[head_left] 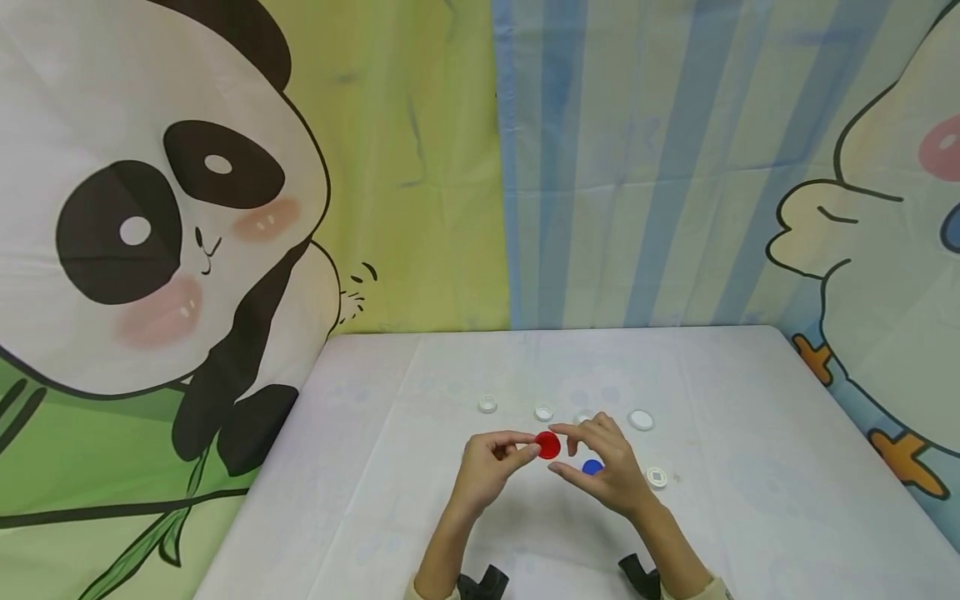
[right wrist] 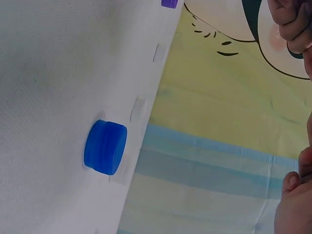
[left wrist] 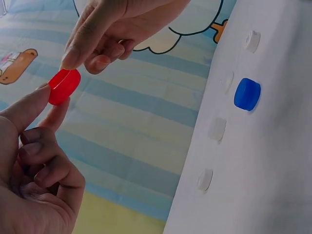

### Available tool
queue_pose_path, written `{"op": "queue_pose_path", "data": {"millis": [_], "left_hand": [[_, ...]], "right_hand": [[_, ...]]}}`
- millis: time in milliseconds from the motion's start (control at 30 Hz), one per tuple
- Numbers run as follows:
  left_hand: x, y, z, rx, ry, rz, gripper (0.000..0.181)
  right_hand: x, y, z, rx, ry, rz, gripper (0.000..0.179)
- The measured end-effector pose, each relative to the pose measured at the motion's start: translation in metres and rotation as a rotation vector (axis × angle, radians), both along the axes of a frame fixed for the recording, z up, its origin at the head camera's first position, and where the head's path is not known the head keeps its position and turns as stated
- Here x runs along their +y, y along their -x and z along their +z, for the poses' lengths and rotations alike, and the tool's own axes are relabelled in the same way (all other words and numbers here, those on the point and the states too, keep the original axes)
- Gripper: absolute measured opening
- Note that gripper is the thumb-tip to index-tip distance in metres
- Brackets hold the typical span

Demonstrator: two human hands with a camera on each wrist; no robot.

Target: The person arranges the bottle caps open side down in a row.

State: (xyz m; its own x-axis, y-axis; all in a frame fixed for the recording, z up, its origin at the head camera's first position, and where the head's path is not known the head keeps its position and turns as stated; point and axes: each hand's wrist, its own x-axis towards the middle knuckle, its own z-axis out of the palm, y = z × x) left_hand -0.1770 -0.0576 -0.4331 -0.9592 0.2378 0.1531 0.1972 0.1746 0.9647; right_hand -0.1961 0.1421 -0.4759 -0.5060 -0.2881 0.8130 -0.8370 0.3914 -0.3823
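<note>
My left hand (head_left: 487, 467) pinches a red bottle cap (head_left: 548, 445) between thumb and forefinger, above the white table. In the left wrist view its other fingers curl in beside the red cap (left wrist: 64, 87). Close on the far side is my right hand (head_left: 603, 467), thumb and forefinger spread, their tips right at the cap's edge. A blue bottle cap (head_left: 592, 467) stands on the table below the right hand, which partly covers it in the head view. The right wrist view shows this blue cap (right wrist: 105, 147) whole.
White caps lie about the table (head_left: 375, 467): one left (head_left: 487, 404), one in the middle (head_left: 543, 413), another partly behind the right hand. A larger white ring-like cap (head_left: 641, 420) and a white cap (head_left: 656, 477) lie right. A purple cap (right wrist: 169, 3) shows at the right wrist view's top.
</note>
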Motion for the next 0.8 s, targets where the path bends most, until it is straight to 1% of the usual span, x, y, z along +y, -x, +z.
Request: {"op": "queue_pose_path", "data": {"millis": [33, 67, 133, 167, 233, 267, 300, 367, 500, 600, 700, 800], "left_hand": [[0.000, 0.000, -0.002, 0.047, 0.002, 0.018, 0.019], [0.001, 0.002, -0.006, 0.117, 0.004, 0.036, 0.018], [0.000, 0.007, -0.016, 0.272, 0.025, 0.072, 0.017], [0.000, 0.009, -0.021, 0.365, 0.033, 0.083, 0.017], [-0.002, 0.014, -0.030, 0.534, 0.057, 0.097, 0.016], [-0.003, 0.016, -0.034, 0.607, 0.073, 0.097, 0.016], [-0.004, 0.017, -0.034, 0.665, 0.090, 0.094, 0.016], [-0.005, 0.018, -0.035, 0.756, 0.110, 0.084, 0.017], [-0.006, 0.019, -0.033, 0.853, 0.135, 0.056, 0.019], [-0.006, 0.020, -0.032, 0.894, 0.141, 0.028, 0.020], [-0.006, 0.020, -0.032, 0.911, 0.150, 0.005, 0.021], [-0.006, 0.020, -0.031, 0.911, 0.156, -0.011, 0.021]], "right_hand": [[0.000, -0.001, 0.000, -0.045, -0.002, 0.002, 0.046], [0.000, -0.003, 0.000, -0.093, -0.001, 0.006, 0.047], [-0.001, -0.010, 0.010, -0.236, -0.009, 0.013, 0.044], [-0.003, -0.014, 0.016, -0.310, -0.010, 0.016, 0.041], [-0.005, -0.021, 0.027, -0.437, -0.003, 0.029, 0.032], [-0.006, -0.024, 0.033, -0.490, 0.001, 0.039, 0.028], [-0.007, -0.026, 0.038, -0.538, 0.008, 0.049, 0.024], [-0.007, -0.025, 0.038, -0.576, 0.024, 0.078, 0.019], [-0.005, -0.020, 0.030, -0.621, 0.061, 0.166, 0.019], [-0.004, -0.016, 0.021, -0.644, 0.083, 0.209, 0.021], [-0.002, -0.012, 0.015, -0.662, 0.105, 0.223, 0.021], [-0.001, -0.010, 0.013, -0.677, 0.126, 0.245, 0.020]]}}
